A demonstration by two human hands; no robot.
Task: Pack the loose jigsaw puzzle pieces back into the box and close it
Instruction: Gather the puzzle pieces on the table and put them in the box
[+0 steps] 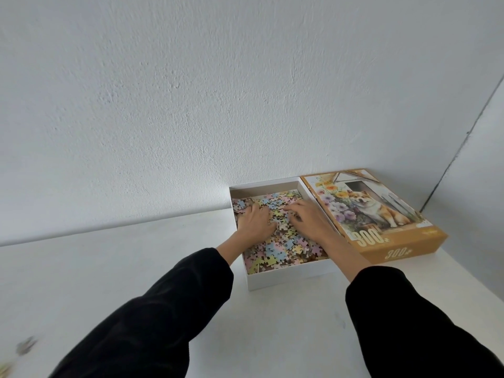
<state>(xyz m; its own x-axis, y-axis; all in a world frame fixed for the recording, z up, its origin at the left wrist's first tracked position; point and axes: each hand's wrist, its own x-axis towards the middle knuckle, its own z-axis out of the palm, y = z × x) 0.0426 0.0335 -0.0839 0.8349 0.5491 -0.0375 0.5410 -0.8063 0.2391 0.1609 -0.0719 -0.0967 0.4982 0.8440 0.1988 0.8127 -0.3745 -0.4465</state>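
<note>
Pieces (275, 252) nearly all inside the white box (286, 278), heaped close to rim height, thinner at the far end where bare cardboard shows. Box parked at the back of the table (136, 282) by the wall, lid (381, 214) picture-up and touching its right side, probably kept there for easy reach at closing time. Both hands down in the box, palms on the heap. Left hand (255, 223) near the left wall of the box, fingers roughly straight and close together, pointing away. Right hand (308, 216) on the lid side, fingers a little apart, angled left toward the other hand, tips nearly meeting mid-box. No grip visible on any piece, just flat contact. Reads as spreading and flattening the heap so the lid can seat; a guess only. Arms stretched well forward, black sleeves (169, 309) ending short of the wrists, forearms crossing the near rim. Couple of blurry blobs (26, 346) at the near-left table edge, possibly stray pieces, too smeared to confirm. If so, worth collecting before lidding. Risk: high spots near the front edge stopping the lid from going fully down.
</note>
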